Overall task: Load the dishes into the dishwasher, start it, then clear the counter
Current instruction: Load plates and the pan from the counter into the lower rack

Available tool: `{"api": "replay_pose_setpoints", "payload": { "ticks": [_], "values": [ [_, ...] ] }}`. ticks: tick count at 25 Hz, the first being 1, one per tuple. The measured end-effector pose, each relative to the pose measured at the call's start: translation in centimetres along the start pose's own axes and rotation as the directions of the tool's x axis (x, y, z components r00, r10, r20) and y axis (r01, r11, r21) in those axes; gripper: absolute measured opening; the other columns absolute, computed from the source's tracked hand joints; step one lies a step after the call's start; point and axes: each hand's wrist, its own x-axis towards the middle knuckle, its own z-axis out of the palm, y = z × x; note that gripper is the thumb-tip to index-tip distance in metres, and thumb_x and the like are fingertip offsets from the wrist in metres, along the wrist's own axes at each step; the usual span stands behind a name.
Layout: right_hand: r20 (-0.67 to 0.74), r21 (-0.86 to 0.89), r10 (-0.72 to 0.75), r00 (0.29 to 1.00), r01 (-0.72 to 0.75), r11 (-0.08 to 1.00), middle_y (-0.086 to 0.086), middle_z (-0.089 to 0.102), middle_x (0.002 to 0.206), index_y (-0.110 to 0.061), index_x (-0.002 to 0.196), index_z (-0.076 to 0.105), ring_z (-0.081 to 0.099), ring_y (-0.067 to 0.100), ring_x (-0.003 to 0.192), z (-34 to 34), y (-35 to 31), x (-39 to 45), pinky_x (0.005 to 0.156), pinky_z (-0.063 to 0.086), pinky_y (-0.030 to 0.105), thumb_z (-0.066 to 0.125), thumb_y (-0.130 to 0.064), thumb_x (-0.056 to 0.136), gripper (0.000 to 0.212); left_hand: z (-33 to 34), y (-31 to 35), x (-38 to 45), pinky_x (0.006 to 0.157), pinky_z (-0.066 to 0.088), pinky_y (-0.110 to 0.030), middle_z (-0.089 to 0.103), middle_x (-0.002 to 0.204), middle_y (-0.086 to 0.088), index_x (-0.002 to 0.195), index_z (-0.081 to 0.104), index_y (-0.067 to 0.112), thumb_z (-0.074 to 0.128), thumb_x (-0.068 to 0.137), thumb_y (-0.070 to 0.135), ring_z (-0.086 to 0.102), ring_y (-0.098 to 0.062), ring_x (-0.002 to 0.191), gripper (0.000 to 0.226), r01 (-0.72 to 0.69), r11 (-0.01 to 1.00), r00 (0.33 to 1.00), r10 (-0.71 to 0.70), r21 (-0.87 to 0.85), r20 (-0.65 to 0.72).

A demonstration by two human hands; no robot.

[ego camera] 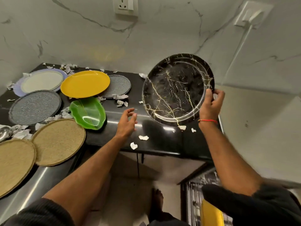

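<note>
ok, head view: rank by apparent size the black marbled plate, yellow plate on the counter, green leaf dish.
1. black marbled plate, held up by the right hand, so nearer the camera; its lead may be partly that.
2. yellow plate.
3. green leaf dish, clearly the smallest.

- Black marbled plate [175,88], gold-veined, is tilted up above the counter's right end.
- Yellow plate [85,84] overlaps a speckled grey plate [120,85].
- Green leaf-shaped dish [88,112] lies on the black counter [154,141], near its front edge.
</note>
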Motion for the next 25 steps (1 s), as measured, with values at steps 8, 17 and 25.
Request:
{"api": "replay_pose_setpoints", "payload": {
  "ticks": [8, 17, 25],
  "values": [
    [-0.088, 0.065, 0.354, 0.931, -0.349, 0.935, 0.007, 0.062, 0.099, -0.031, 0.094, 0.06, 0.059, 0.022, 0.091, -20.4, 0.3, -11.4, 0.094, 0.052, 0.05, 0.06, -0.041, 0.092, 0.011, 4.3, 0.4, -16.5, 0.077, 0.062, -0.054, 0.068, 0.122, -0.011, 0.124, 0.058, 0.029, 0.035, 0.111, 0.033, 0.071, -0.029, 0.105, 0.027, 0.119, 0.948, 0.951, -0.023, -0.295, 0.309],
    [0.011, 0.203, 0.651, 0.759, -0.639, 0.742, 0.009, 0.064, 0.13, -0.026, 0.136, 0.054, 0.063, 0.03, 0.117, -40.3, 1.3, -24.2, 0.099, 0.051, 0.05, 0.061, -0.028, 0.095, 0.042, 13.3, -8.0, -29.3, 0.079, 0.055, -0.07, 0.072, 0.107, -0.008, 0.13, 0.057, 0.023, 0.04, 0.11, 0.022, 0.07, -0.031, 0.088, 0.027, 0.366, 0.915, 0.869, -0.27, -0.17, 0.415],
    [-0.017, -0.002, 0.688, 0.726, -0.688, 0.726, 0.009, 0.065, 0.097, -0.033, 0.135, 0.05, 0.064, 0.025, 0.071, -62.3, 4.9, -25.0, 0.062, 0.056, 0.056, 0.051, -0.002, 0.098, 0.049, 32.5, -14.5, -43.2, 0.061, 0.062, -0.044, 0.069, 0.126, -0.012, 0.146, 0.047, 0.025, 0.034, 0.111, 0.014, 0.072, -0.032, 0.098, 0.039, 0.617, 0.785, 0.614, -0.524, 0.055, 0.59]
  ]
}}
